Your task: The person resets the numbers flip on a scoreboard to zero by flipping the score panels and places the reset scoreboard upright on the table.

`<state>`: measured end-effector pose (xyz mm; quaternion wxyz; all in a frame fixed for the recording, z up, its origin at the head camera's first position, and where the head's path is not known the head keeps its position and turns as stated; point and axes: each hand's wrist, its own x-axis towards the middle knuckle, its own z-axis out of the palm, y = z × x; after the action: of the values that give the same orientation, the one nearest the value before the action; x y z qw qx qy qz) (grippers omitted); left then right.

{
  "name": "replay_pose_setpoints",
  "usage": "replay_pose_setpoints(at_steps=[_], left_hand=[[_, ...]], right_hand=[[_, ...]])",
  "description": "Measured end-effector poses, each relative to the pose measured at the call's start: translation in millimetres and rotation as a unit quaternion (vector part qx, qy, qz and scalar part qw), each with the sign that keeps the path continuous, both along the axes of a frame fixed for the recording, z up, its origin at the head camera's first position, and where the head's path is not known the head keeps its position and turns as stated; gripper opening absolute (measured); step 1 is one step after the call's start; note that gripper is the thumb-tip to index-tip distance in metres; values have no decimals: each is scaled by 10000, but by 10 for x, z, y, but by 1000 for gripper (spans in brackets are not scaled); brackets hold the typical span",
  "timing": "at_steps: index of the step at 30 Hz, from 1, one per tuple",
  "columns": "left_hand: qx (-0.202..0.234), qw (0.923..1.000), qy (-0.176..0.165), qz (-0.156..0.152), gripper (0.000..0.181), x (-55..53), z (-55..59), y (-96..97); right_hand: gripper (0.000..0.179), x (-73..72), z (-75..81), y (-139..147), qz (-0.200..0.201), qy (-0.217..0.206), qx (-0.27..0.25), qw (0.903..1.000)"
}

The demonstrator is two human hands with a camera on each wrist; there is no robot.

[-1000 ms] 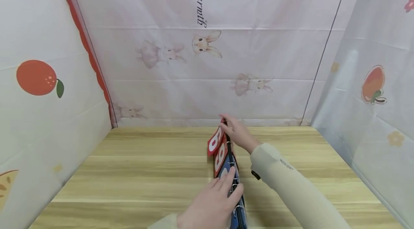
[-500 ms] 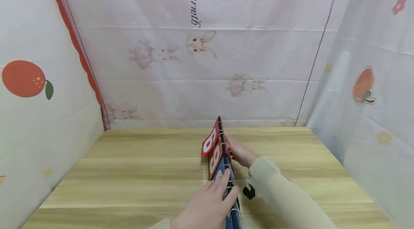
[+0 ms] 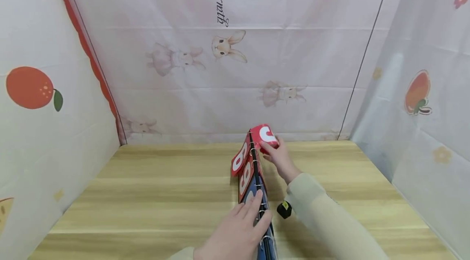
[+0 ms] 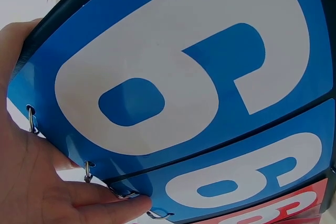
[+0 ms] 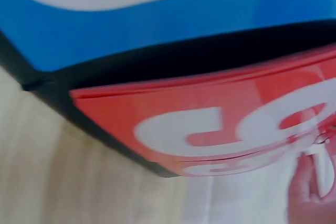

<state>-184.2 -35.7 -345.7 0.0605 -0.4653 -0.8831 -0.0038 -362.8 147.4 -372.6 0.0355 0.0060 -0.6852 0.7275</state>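
A flip scoreboard [image 3: 245, 180] with red and blue number cards on metal rings stands lengthwise on the table. My left hand [image 3: 238, 231] grips its near top edge, the thumb across the ring spine. In the left wrist view, that hand's fingers lie beside the rings, near large blue cards [image 4: 231, 85] bearing a white 6. At the far end, my right hand [image 3: 280, 158] pinches a red number card [image 3: 258, 133] between thumb and fingers. That card is raised and bent on the right side of the spine. Red cards [image 5: 178, 129] also show in the blurred right wrist view.
The wooden table [image 3: 165, 194] meets a fabric backdrop [image 3: 191, 109] with rabbit prints behind and side sheets at left and right. A small black object [image 3: 284, 210] shows beside the right sleeve.
My right hand drops from the far top of the spine to the right face, then rises with a red card in its pinch. The left hand keeps its place on the scoreboard.
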Motion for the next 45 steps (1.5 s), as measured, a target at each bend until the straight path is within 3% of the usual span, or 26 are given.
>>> replay_pose_setpoints(at_steps=[2,6,9,11,13,14,18,21,23,26,28,29,30,32,35,36,38,41,45], left_hand=[[68,9998,161,2,67,0,-11,4],[331,9965,764,-108,50,7,-43,27],[420,9939,1013,-136,49,13,-57,37],[409,9936,1042,-143,48,16,-60,36],[377,9949,927,-115,53,18,-64,28],[372,9953,884,-109,56,19,-67,22],[421,9967,684,-135,68,16,-82,7],[489,9955,786,-184,58,11,-93,29],[482,9952,832,-195,55,-2,-88,43],[373,9966,722,-148,55,-13,-62,50],[319,9976,608,-116,62,-10,-52,38],[307,9977,597,-91,64,-5,-52,35],[306,9976,617,-74,63,2,-53,37],[410,9960,779,-128,52,14,-81,34],[389,9964,740,-118,51,11,-96,29],[361,9970,675,-106,53,6,-92,27],[288,9983,501,-48,59,-5,-81,22],[124,9994,317,79,73,-27,-50,14],[191,9987,463,-11,59,-34,-42,37]], right_hand=[[64,-23,88,-21,-233,361,155,9990],[51,-38,235,-116,-379,1048,1030,9884],[56,-50,296,-198,-284,1614,1732,9712],[67,-55,313,-242,-135,2006,2305,9521],[78,-53,312,-271,69,2289,2956,9274],[77,-48,306,-279,148,2444,3364,9093],[39,-35,275,-271,500,2985,4780,8246],[10,-59,287,-243,585,3369,5370,7712],[10,-85,330,-233,718,3431,5654,7466],[16,-101,411,-241,1072,3243,5924,7296],[20,-96,428,-247,1338,3054,5921,7337],[22,-95,415,-245,1410,2960,5821,7441],[24,-95,395,-234,1452,2899,5614,7614],[30,-96,310,-212,1420,2688,4988,8117],[40,-117,151,-144,1025,2234,3773,8929],[45,-120,100,-117,880,2007,3400,9145],[54,-128,-10,-68,686,1422,2862,9451],[72,-133,-142,-16,841,408,2479,9643],[77,-92,-245,9,1536,-534,1921,9678]])
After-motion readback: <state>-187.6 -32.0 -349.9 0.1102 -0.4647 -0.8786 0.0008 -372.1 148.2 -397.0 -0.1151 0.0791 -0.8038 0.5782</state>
